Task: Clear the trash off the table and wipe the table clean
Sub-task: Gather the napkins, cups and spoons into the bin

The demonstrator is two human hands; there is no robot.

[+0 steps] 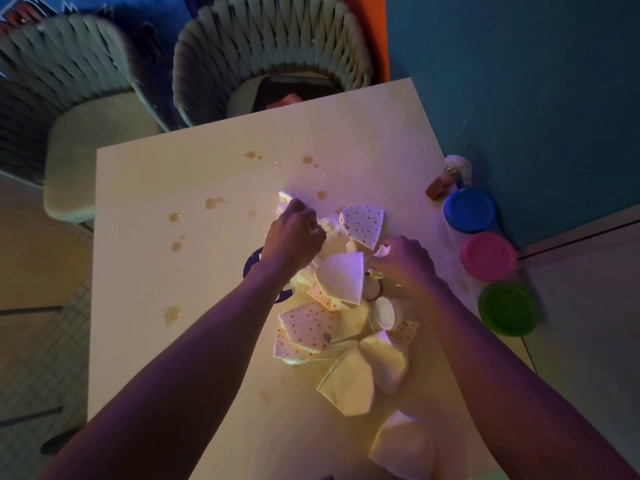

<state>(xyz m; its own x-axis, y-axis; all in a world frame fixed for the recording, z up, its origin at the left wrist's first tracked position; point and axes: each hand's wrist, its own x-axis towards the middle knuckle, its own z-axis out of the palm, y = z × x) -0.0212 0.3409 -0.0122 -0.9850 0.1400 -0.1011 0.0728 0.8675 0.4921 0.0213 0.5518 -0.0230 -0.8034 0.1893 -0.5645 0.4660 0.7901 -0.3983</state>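
Observation:
A heap of trash lies on the white table (166,341): dotted paper pieces (363,224), plain white napkins (341,277), crumpled tissue and small round lids (383,312). My left hand (294,235) is closed on crumpled white tissue at the far end of the heap, partly over a dark blue round thing (252,265). My right hand (403,263) pinches a scrap of white paper at the heap's right side. Brown spill stains (214,202) dot the table's left and far parts.
Along the table's right edge stand a blue tub (469,210), a pink tub (488,256) and a green tub (507,309), with a small spray bottle (446,178) behind them. Two woven chairs (270,53) stand at the far side. A teal wall is on the right.

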